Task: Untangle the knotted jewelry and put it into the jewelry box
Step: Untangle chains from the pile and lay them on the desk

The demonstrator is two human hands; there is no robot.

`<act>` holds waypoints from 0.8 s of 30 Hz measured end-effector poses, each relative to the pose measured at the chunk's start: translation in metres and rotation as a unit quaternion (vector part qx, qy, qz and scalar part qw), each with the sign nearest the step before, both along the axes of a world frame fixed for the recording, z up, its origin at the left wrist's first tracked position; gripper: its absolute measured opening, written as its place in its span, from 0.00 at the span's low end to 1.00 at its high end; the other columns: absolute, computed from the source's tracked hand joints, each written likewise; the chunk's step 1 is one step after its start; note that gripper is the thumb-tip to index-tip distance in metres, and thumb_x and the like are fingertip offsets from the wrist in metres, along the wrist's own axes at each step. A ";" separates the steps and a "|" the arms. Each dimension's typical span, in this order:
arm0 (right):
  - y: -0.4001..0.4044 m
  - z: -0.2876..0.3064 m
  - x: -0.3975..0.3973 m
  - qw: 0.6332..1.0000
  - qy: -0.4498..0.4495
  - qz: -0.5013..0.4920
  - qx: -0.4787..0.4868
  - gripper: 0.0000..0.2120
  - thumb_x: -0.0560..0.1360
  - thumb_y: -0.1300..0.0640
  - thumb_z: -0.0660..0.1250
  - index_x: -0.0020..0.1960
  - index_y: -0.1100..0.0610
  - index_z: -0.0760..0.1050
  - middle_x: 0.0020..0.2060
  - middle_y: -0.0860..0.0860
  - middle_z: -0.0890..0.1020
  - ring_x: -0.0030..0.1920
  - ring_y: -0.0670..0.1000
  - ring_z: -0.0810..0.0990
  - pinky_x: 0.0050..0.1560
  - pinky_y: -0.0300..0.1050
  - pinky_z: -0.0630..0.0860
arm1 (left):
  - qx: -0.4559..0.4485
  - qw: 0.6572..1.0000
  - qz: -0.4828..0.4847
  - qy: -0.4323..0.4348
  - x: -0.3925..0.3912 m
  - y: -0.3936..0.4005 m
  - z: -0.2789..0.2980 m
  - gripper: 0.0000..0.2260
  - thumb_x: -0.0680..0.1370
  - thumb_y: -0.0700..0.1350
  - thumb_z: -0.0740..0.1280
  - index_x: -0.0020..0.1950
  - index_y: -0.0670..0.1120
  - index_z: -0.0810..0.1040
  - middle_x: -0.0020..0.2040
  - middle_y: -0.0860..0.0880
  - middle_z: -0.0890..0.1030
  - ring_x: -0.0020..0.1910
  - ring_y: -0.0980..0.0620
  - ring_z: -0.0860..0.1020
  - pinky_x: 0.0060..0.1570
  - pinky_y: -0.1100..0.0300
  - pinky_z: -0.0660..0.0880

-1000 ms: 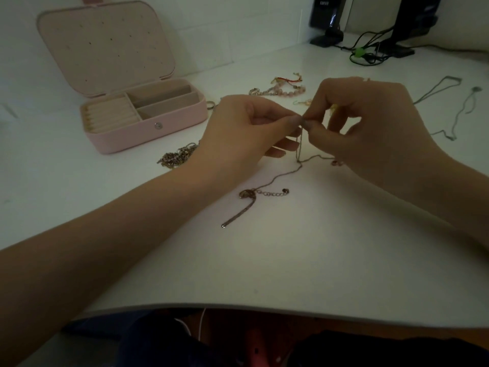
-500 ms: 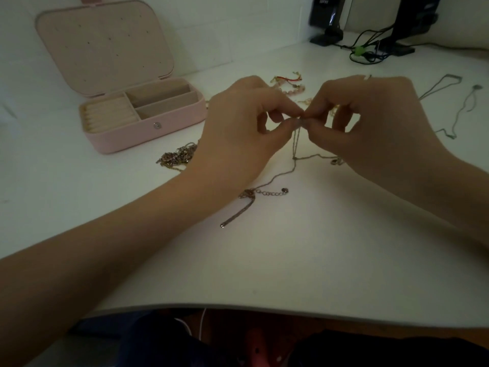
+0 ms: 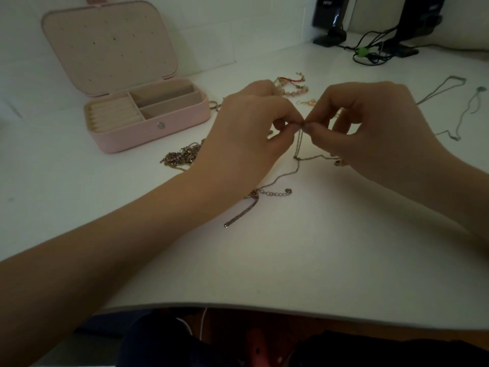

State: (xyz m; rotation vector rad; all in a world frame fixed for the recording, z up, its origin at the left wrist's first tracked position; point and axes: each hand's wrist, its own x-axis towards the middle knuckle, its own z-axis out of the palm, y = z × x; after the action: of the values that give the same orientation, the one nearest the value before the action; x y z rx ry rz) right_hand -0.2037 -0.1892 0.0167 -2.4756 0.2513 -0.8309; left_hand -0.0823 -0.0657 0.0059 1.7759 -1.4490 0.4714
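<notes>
My left hand (image 3: 246, 133) and right hand (image 3: 370, 128) pinch the thin chain (image 3: 298, 147) between fingertips above the table (image 3: 291, 260) middle; its tail trails toward the near edge. The open jewelry box (image 3: 148, 120) sits far-left.

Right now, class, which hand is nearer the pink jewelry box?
Left. The left hand sits just right of the jewelry box; the right hand lies farther right.

Dim, soft-lit wide-angle view

We see muted light pooling palest on the white table (image 3: 304, 260), faint shadows beneath the forearms, murky underexposed lower corners, slight overall softness, and the table's near edge bowed.
</notes>
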 end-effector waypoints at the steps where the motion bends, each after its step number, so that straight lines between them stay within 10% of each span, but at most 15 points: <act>1: 0.001 0.000 0.000 1.000 0.002 0.002 -0.002 0.03 0.73 0.58 0.70 0.40 0.51 0.79 0.31 0.38 0.78 0.35 0.48 0.79 0.37 0.44 0.76 | 0.000 1.000 0.003 -0.003 0.000 0.000 0.000 0.04 0.71 0.40 0.70 0.44 0.45 0.85 0.38 0.54 0.74 0.31 0.68 0.68 0.37 0.78 0.63; 24: 0.007 0.007 0.001 0.987 0.061 0.042 0.141 0.05 0.67 0.56 0.63 0.39 0.57 0.72 0.31 0.46 0.80 0.27 0.49 0.78 0.27 0.41 0.77 | -0.006 1.000 0.002 0.016 -0.003 0.003 0.004 0.01 0.70 0.39 0.70 0.39 0.43 0.81 0.36 0.59 0.68 0.34 0.69 0.70 0.36 0.76 0.63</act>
State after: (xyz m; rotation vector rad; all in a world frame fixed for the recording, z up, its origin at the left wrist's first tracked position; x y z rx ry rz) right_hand -0.2030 -0.1819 0.0237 -2.2551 0.2839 -0.5659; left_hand -0.0856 -0.0626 0.0103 1.7690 -1.4187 0.4517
